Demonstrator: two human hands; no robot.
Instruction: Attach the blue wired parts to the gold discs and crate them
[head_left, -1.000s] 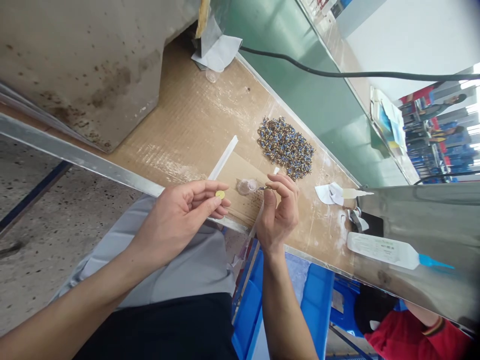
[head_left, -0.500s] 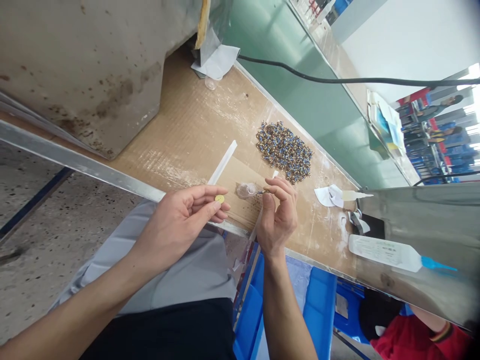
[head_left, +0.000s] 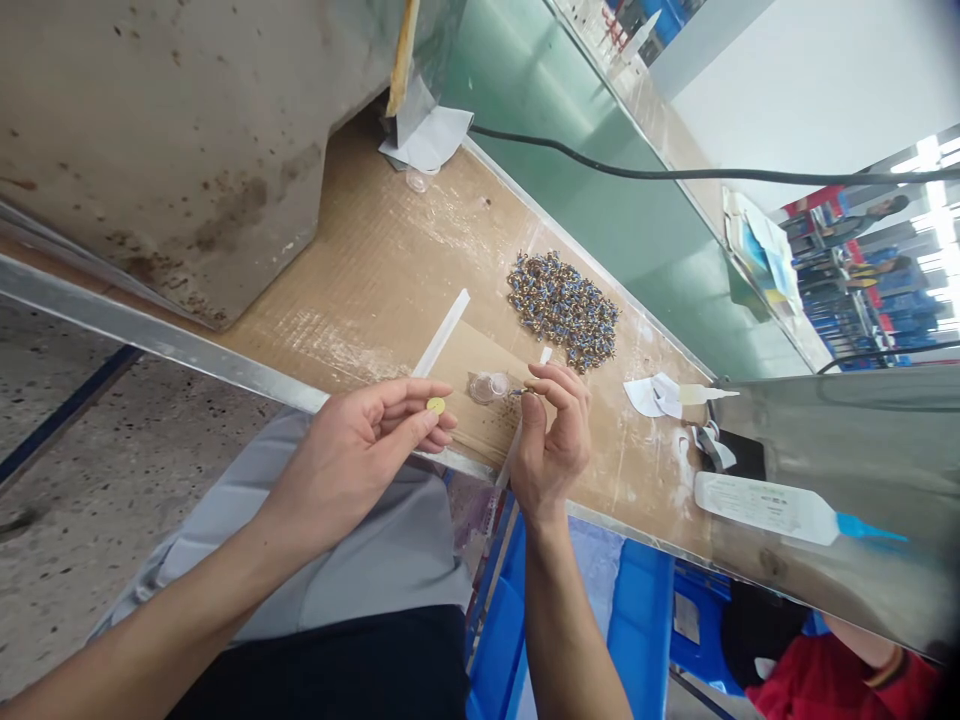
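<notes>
A small round yellow disc (head_left: 436, 405) is pinched between the thumb and fingers of my left hand (head_left: 379, 425). To its right, my right hand (head_left: 556, 435) pinches a tiny metal part with a bluish tip (head_left: 519, 392), mostly hidden by the fingertips. Between the two hands, a small clear plastic dish (head_left: 489, 387) rests on a cardboard sheet (head_left: 469, 350). Beyond my right hand lies a heap of small brass-and-blue parts (head_left: 562, 310); they are too small to name.
A white bottle with a blue nozzle (head_left: 765, 507) lies at the right, near a smaller nozzled bottle (head_left: 697, 394) and paper scraps (head_left: 651, 394). A stained metal housing (head_left: 165, 150) stands at the left. A black cable (head_left: 637, 170) crosses the back. A person in red (head_left: 840, 670) is at lower right.
Both hands keep their pinches, with the yellow disc and the tiny metal part still held. The whole view has shifted slightly; little else differs.
</notes>
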